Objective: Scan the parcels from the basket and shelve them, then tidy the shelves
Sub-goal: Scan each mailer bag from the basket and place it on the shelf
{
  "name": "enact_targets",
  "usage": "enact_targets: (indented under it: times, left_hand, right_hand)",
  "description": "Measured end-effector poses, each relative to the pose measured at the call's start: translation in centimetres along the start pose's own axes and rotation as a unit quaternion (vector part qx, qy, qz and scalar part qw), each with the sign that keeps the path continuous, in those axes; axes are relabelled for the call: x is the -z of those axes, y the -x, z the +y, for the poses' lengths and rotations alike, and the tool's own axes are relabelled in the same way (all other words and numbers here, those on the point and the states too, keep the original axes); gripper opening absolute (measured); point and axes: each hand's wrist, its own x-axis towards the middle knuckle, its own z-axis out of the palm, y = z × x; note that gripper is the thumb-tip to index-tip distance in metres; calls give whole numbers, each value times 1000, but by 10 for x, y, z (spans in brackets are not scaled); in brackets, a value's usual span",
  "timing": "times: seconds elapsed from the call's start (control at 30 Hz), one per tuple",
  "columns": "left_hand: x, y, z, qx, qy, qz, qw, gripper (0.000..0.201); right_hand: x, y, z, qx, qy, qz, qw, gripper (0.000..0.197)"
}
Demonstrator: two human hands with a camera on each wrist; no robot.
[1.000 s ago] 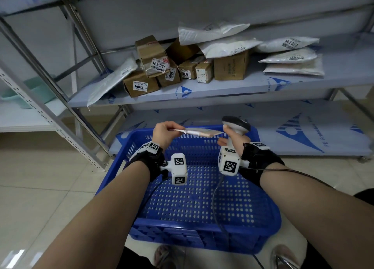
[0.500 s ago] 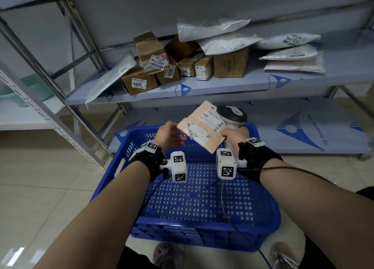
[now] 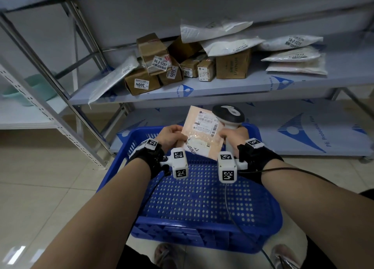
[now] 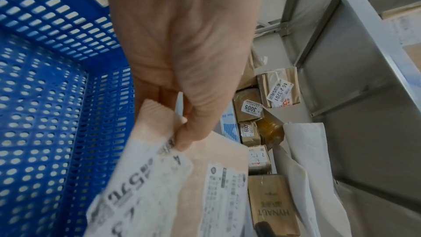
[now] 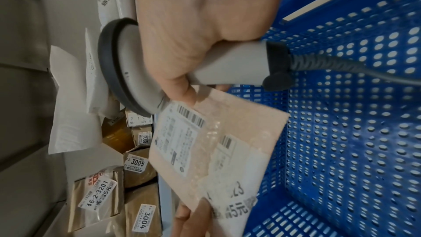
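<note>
Basket: the blue perforated basket lies nearest, under both forearms; its near wall is partly cut off by the person's body.
Left grip: the left hand pinches the near-left corner of the pink padded envelope, thumb on the label face, curled fingers behind it.
Right grip: the right hand is wrapped round the handle of the barcode scanner; its thumb also presses the envelope's right edge.
Parcel place: the envelope is held between the two hands, over the basket's far end.
Parcel axis: its long axis runs up and away from the left grip, the label face tilted up toward the head camera.
Hidden: the fingers behind the envelope cannot be seen; the big label beside the left thumb is blurred in the wrist views.
View difference: only the right wrist view shows the scanner's cable boot; only the head view shows the scanner head rising beyond the envelope's far-right corner.
Beyond: brown boxes and white mailers crowd the shelf past the scanner.
</note>
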Motion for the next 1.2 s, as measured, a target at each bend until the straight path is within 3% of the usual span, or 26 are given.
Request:
enact_targets:
  times: [0.07,0.2,0.4,0.53,0.6,0.67,0.8,0.97,1.2]
  left_hand:
    - [0,0,-1,-2,13,17,1000,21]
    - [-4,3,0,1,33,21,999,22]
    - [-10,6,3,6,49,-35,998,25]
    - [-12,-4,2,0,-7,55,998,32]
    - [-9,-9,0,-17,-52,117,992,26]
    - [-6,-13,-1,-10,-65,150,986,20]
    - [-5,-18,-5,35,-16,144,989,24]
    - [-5,-18,-6,39,-9,158,987,25]
    - [-4,-17,-6,59,-4,147,987,25]
  right_hand:
    - [0,-1,0,-5,-25,2,1000,9]
    - [-2,-5,2,-14,-51,3,999,26]
    - [1,-7,4,-3,8,18,1000,6]
    - [-2,-7,2,14,32,10,999,7]
    - [-3,-6,1,11,31,-1,999,18]
    - [-5,-1,1,1,-18,-18,1000,14]
    - [-12,8,1,-3,-40,-64,997,14]
    - [-21,21,0,-13,-11,-110,994,18]
    - [-23,27,2,-21,-4,-117,993,16]
